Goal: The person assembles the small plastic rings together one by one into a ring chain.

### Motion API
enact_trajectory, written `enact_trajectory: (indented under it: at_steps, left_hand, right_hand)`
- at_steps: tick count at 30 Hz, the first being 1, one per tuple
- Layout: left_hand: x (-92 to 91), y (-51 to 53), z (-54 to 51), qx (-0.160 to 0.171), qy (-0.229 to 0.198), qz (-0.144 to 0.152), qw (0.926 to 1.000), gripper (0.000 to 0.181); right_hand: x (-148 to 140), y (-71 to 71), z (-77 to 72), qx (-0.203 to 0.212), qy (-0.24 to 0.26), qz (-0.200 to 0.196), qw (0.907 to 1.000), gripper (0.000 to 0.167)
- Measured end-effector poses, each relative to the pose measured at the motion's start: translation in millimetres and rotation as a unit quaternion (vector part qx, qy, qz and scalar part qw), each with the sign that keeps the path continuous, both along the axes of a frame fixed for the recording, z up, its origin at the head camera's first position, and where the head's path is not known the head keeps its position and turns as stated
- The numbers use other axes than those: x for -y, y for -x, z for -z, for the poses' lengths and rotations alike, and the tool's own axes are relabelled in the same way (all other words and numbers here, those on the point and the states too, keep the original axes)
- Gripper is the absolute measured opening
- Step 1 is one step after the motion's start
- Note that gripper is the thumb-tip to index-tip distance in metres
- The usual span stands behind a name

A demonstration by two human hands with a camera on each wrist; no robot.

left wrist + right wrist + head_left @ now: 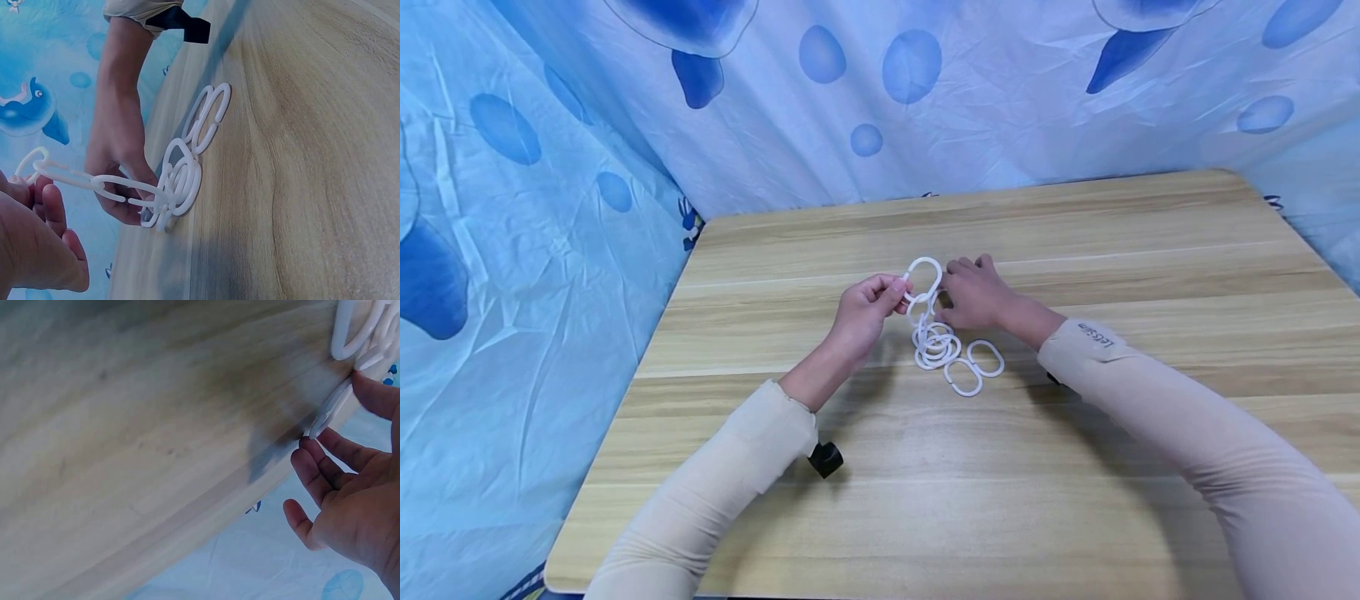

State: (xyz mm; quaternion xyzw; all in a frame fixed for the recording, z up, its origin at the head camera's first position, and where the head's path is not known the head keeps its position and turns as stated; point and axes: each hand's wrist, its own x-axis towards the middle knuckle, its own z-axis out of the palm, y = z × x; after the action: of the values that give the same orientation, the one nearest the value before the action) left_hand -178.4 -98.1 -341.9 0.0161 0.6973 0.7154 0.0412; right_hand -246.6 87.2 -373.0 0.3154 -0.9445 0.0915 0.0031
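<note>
My left hand (859,318) pinches the end of a chain of white plastic rings (940,277) between thumb and fingers. The chain (128,182) slopes down from it to overlapping rings on the wooden table. Just right of the chain is my right hand (977,298), palm down with bent fingers. In the right wrist view, a white ring (330,411), seen nearly edge-on, lies between the thumb and fingertips of the right hand (365,503). Whether this ring is linked to the chain is hard to tell. Two more rings (1002,363) lie flat beside the pile.
The wood-grain table (1075,500) extends around both hands. Blue patterned cloth (760,125) hangs behind it and along its left side. Black devices sit at both wrists, the left one (826,459) showing below the sleeve cuff.
</note>
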Motion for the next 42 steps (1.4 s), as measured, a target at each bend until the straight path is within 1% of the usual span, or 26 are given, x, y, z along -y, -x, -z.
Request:
enact_trajectory:
  at_steps: [7, 9, 12, 14, 16, 18, 20, 22, 25, 28, 31, 33, 37, 42]
  left_hand:
    - [-1.5, 1.1, 0.1, 0.004, -0.001, 0.0, 1.0, 0.017]
    - [-2.1, 1.1, 0.4, 0.004, -0.001, -0.001, 1.0, 0.017]
    - [-2.9, 0.9, 1.4, 0.003, 0.001, 0.0, 1.0, 0.018]
    - [-3.6, 0.6, 1.7, 0.002, 0.001, 0.001, 1.0, 0.018]
    - [-4.3, 0.2, 1.8, 0.003, 0.003, 0.002, 1.0, 0.019]
    - [-5.0, -0.1, 1.9, 0.005, 0.003, 0.005, 1.0, 0.02]
    - [-5.6, -0.6, 1.6, 0.007, 0.004, 0.007, 0.9999, 0.021]
    - [-6.2, -0.7, 1.7, 0.01, 0.007, 0.01, 0.9999, 0.022]
    - [-7.1, -1.0, 1.7, 0.01, 0.013, 0.011, 0.9998, 0.024]
    - [-8.2, -0.9, 2.1, 0.005, 0.018, 0.013, 0.9997, 0.024]
    - [-9.2, -0.6, 2.4, 0.001, 0.024, 0.014, 0.9996, 0.024]
    - [-9.6, -0.6, 2.1, 0.001, 0.028, 0.014, 0.9995, 0.024]
    - [-10.2, -0.6, 1.5, 0.006, 0.033, 0.014, 0.9993, 0.024]
    - [-11.5, 0.7, 3.2, 0.008, 0.036, 0.018, 0.9991, 0.024]
  right_hand:
    - [-6, 1.6, 2.2, -0.071, -0.026, -0.033, 0.9966, 0.031]
    - [-10, 2.9, -0.4, -0.076, -0.018, -0.033, 0.9964, 0.032]
    - [-17, 5.9, -7.5, -0.072, 0.017, -0.021, 0.9971, 0.037]
    - [-23, 7.9, -13.8, -0.063, 0.06, -0.011, 0.9961, 0.041]
    - [-29, 9.9, -19.4, -0.054, 0.109, -0.005, 0.9926, 0.041]
    - [-33, 11.5, -24.2, -0.047, 0.156, -0.003, 0.9867, 0.039]
    - [-37, 12.0, -28.8, -0.035, 0.203, -0.001, 0.9785, 0.035]
    - [-39, 11.2, -33.4, -0.014, 0.245, 0.006, 0.9694, 0.031]
    - [-40, 8.6, -40.4, 0.032, 0.304, 0.02, 0.9519, 0.028]
    - [-40, 5.3, -47.2, 0.081, 0.354, 0.029, 0.9314, 0.026]
    - [-41, 2.2, -53.5, 0.113, 0.387, 0.028, 0.9145, 0.025]
    - [-41, 0.2, -57.6, 0.126, 0.404, 0.023, 0.9059, 0.024]
    - [-39, -4.0, -64.3, 0.141, 0.42, 0.012, 0.8962, 0.025]
    - [-36, -7.9, -68.5, 0.149, 0.423, -0.005, 0.8939, 0.025]
